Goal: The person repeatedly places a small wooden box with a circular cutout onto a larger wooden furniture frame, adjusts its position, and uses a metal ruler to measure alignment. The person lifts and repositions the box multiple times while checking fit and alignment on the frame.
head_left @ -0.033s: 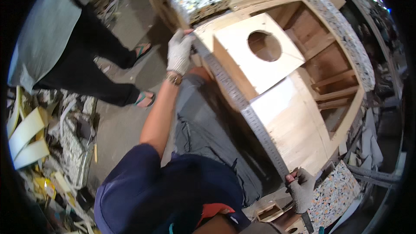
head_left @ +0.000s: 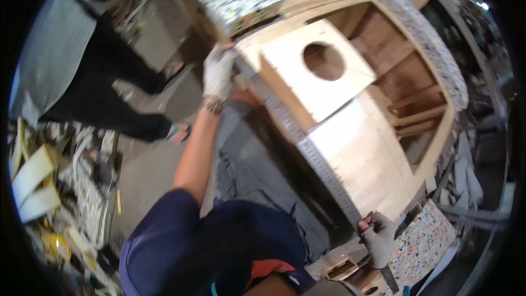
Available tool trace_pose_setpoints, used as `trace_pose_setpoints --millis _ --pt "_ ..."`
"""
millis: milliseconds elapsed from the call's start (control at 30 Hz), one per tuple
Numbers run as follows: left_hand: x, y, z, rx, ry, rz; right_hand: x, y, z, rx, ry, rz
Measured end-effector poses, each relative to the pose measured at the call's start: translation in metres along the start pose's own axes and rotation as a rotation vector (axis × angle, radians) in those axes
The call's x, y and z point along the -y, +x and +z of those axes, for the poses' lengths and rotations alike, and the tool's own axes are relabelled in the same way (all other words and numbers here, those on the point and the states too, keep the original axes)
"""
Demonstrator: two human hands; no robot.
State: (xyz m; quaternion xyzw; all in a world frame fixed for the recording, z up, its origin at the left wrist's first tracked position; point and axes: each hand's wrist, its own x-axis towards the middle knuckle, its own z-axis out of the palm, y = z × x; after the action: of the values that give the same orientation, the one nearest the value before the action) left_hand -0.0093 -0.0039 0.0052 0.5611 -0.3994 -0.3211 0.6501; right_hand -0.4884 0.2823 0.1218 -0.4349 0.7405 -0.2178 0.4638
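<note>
A long metal ruler (head_left: 282,112) lies slantwise along the near edge of a wooden frame (head_left: 364,186). My left hand (head_left: 218,74), in a pale knitted glove, grips the ruler's far end at the frame's upper left corner. The near end is pinched by my right hand (head_left: 379,238), in a greyish fingerless glove with bare fingertips. Beside the ruler, a light wooden box (head_left: 285,55) with a round hole in its top sits on the frame's plywood panel.
Speckled foam slabs (head_left: 241,0) lie on the frame; another foam piece (head_left: 419,246) is beyond my right hand. A person in black trousers (head_left: 118,79) and sandals stands at the left. Yellowish foam scraps (head_left: 35,172) litter the floor. Open compartments (head_left: 408,71) show in the frame.
The whole view has shifted slightly, with the frame and ruler a little further left. Both hands keep their hold on the ruler.
</note>
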Motion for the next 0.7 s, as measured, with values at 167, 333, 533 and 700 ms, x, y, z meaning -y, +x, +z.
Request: trace_pose_setpoints --millis 167,333,533,700 --pt "-0.003 -0.002 0.001 -0.008 0.000 -0.041 -0.001 0.010 -0.008 0.028 -0.172 -0.061" --pt "0.015 0.016 -0.012 -0.014 -0.081 -0.043 0.020 0.019 -0.022 0.150 -0.316 -0.175" --pt "0.025 0.020 -0.010 0.038 -0.143 -0.069 0.012 0.024 -0.031 0.255 -0.338 -0.235" --pt "0.032 0.023 -0.018 0.001 -0.200 -0.061 0.018 0.028 -0.030 0.326 -0.296 -0.256"
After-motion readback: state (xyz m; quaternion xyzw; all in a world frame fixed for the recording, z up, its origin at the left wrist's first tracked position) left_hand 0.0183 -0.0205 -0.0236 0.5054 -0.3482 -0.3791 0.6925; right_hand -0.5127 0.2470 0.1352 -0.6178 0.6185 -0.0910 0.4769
